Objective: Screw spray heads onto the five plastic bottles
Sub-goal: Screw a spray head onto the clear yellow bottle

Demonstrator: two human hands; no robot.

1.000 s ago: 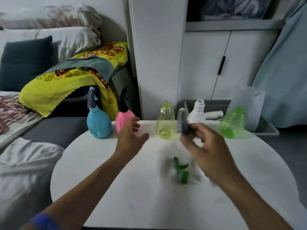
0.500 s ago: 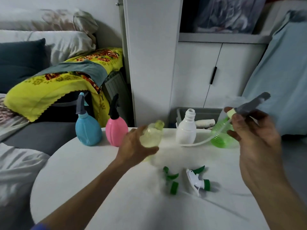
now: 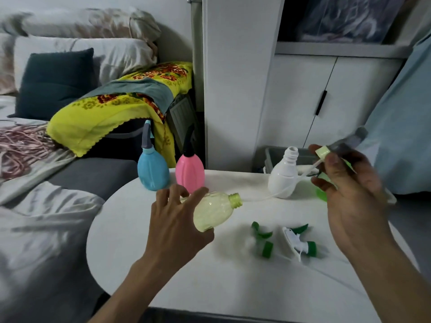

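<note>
White round table [image 3: 210, 287] fills the foreground. Nearest loose items – two spray heads lying on their sides mid-table: a green one [image 3: 264, 241], blurred, and just right of it a white one w/ green trigger and collar [image 3: 299, 242].

L hand [image 3: 177, 220] is wrapped around the base of a pale yellow-green bottle [image 3: 215, 212], tilted w/ its open threaded neck pointing right, lifted off the tabletop. R hand [image 3: 349, 194] is raised at the right, fingertips pinching a grey spray head [image 3: 345, 143] at its yellow-green collar; its thin dip tube [image 3: 268, 196] trails down-left to just beside the bottle's neck – not inside, as far as can be seen.

Further back: white bottle [image 3: 283, 176] upright, no head, neck open. A green bottle [image 3: 323, 193] mostly hidden behind the R hand. At the table's far-left edge, blue bottle [image 3: 152, 171] and pink bottle [image 3: 190, 172] stand side by side, each w/ a dark head already on.

Beyond: grey bin [image 3: 271, 155], white cabinet [image 3: 326, 96], yellow floral cloth [image 3: 112, 113] on a sofa.
</note>
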